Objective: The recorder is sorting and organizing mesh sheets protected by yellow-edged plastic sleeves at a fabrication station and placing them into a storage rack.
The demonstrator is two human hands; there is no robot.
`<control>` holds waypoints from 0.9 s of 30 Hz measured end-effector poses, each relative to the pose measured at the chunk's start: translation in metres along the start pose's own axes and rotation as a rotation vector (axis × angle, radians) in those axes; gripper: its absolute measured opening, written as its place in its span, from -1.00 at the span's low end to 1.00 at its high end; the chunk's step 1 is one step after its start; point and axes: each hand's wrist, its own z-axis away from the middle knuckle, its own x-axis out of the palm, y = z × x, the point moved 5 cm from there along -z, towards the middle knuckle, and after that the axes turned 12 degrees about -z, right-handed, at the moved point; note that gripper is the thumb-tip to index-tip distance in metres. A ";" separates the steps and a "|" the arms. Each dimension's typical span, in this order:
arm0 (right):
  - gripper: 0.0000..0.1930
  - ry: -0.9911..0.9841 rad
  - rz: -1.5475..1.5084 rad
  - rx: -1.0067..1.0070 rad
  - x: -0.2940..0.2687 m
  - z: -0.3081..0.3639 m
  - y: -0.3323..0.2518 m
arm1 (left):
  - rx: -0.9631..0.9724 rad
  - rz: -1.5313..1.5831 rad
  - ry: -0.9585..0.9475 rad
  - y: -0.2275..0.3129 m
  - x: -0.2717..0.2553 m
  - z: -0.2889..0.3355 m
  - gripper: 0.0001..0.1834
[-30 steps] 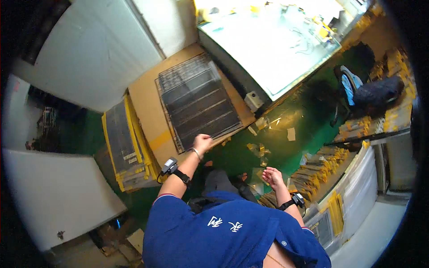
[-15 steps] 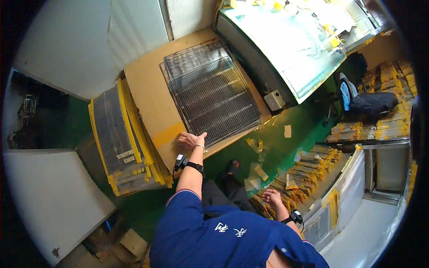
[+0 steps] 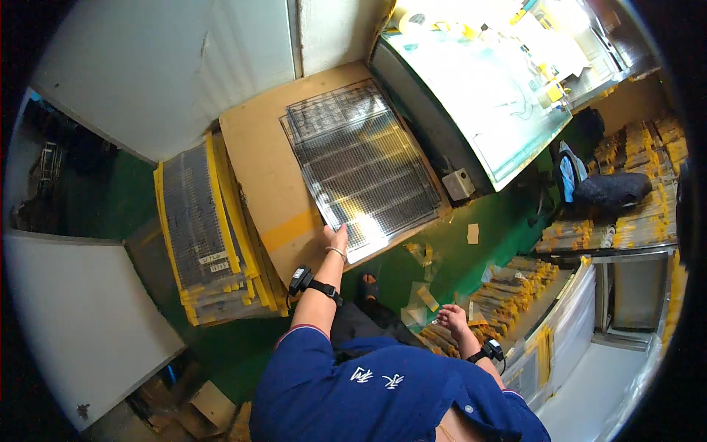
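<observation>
On a brown cardboard sheet (image 3: 258, 177) lies a stack of dark, glossy see-through film sheets (image 3: 361, 158) printed with a fine grid. My left hand (image 3: 336, 239) is at the near left corner of the stack, its thumb on top and fingers pinching the edge of the upper film sheet. Light glares off that near edge. Off to the right, my right hand (image 3: 453, 320) hovers above taped film bundles, its fingers loosely bent and apart, holding nothing that I can see.
Yellow-edged grid sheets (image 3: 193, 214) are piled left of the cardboard. A bright glass-topped light table (image 3: 471, 96) stands at the far right. Rows of taped film bundles (image 3: 508, 295) fill the right side. Tape scraps (image 3: 427, 297) lie on the green floor. A dark bag (image 3: 611, 190) rests farther right.
My left hand has moved onto the corner of the film stack and closed on its edge. A bright reflection now shows there. My right hand has barely moved. The whole view has shifted slightly.
</observation>
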 end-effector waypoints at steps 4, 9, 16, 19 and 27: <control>-0.78 -0.027 0.105 -0.019 0.011 -0.016 -0.017 | 0.022 -0.039 0.079 0.021 -0.016 0.016 -0.43; -0.79 -0.225 0.115 0.056 0.027 -0.052 -0.009 | -0.194 0.069 -0.234 0.036 -0.061 0.039 -0.59; -0.85 -0.499 1.150 -0.065 0.088 -0.191 0.048 | -0.157 -0.008 -0.147 -0.036 -0.267 0.134 -0.57; -0.82 -0.519 1.184 -0.309 0.141 -0.275 0.043 | -0.203 0.202 0.046 -0.067 -0.366 0.171 -0.64; -0.69 -0.647 1.381 -0.475 0.343 -0.070 0.110 | -0.331 0.593 0.352 -0.228 -0.544 0.223 -0.84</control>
